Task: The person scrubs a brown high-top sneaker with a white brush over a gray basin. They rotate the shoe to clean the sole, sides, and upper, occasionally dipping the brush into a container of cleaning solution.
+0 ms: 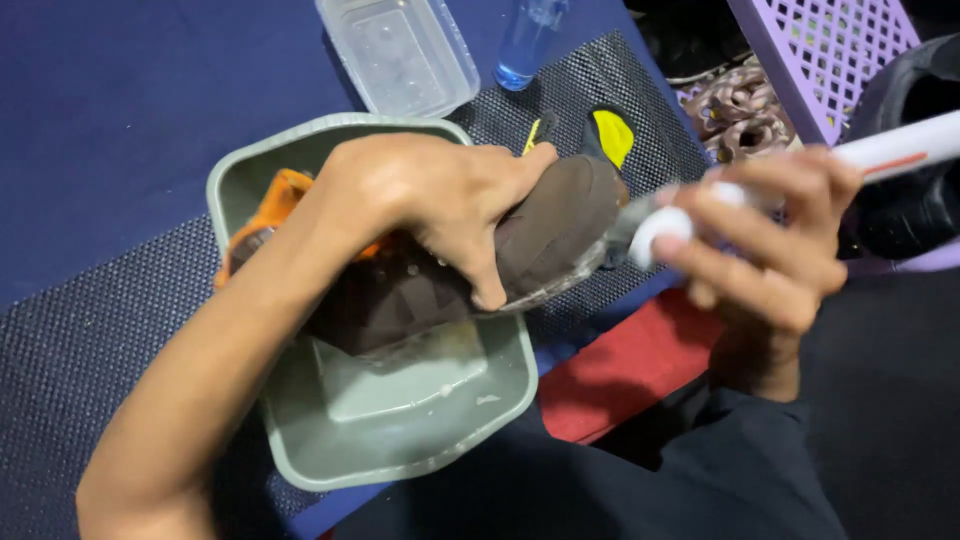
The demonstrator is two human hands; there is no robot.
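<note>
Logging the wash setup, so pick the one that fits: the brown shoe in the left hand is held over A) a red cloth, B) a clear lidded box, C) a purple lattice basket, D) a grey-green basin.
D: the left hand grips the brown shoe directly above the grey-green basin, while the clear container sits apart behind it.

A dark blue surface (120,110) carries a black mesh mat (90,350). On the mat sits a grey-green basin (400,440). Beyond it a clear plastic tub (400,55) and a blue bottle (520,50) stand on the surface; a red cloth (620,375) lies at its near edge.
</note>
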